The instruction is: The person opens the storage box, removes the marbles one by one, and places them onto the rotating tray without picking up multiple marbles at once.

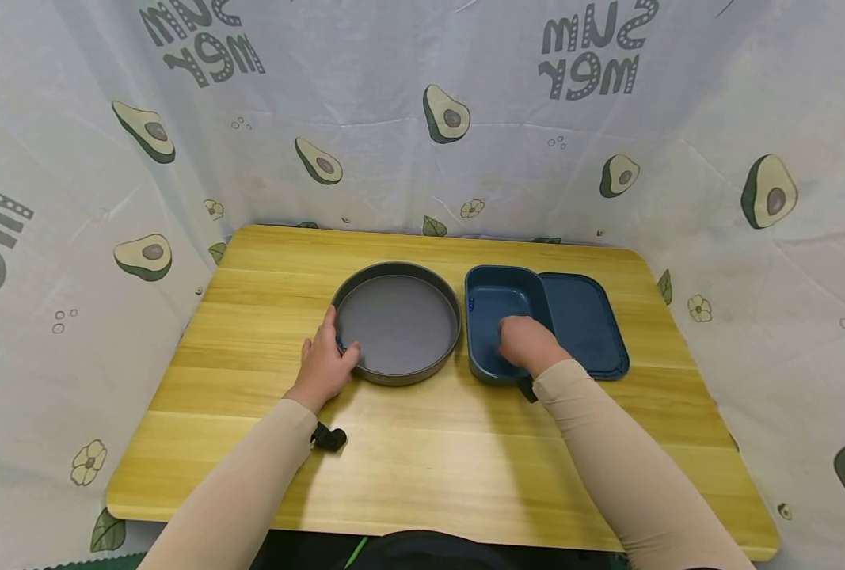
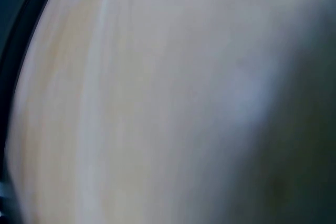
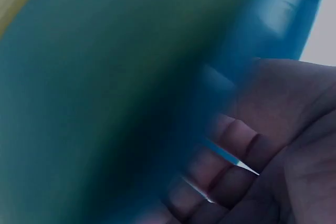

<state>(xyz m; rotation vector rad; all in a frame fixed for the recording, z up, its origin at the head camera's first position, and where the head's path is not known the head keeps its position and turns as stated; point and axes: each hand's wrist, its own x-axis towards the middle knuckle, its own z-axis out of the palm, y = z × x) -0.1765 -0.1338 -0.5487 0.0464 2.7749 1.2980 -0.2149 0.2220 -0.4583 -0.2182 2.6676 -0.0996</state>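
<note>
A round grey pan (image 1: pixel 397 321) stands on the table. My left hand (image 1: pixel 325 368) rests at its left rim, thumb and fingers spread, with the thumb over the near-left edge. To the right stands a deep blue rectangular container (image 1: pixel 500 285). Over its near half is my right hand (image 1: pixel 529 344), fingers curled and pointing down inside. In the right wrist view the blue wall (image 3: pixel 79 77) hides the fingertips, and I cannot tell whether they hold anything. Small dark blue pieces (image 1: pixel 471 303) show inside the container, along its left wall.
Beside the container, on its right, lies a flat blue lid (image 1: pixel 582 317). The wooden table (image 1: pixel 408 459) ends at a curtain (image 1: pixel 379 182) printed with avocados. A black wrist camera (image 1: pixel 329 438) hangs under the left sleeve.
</note>
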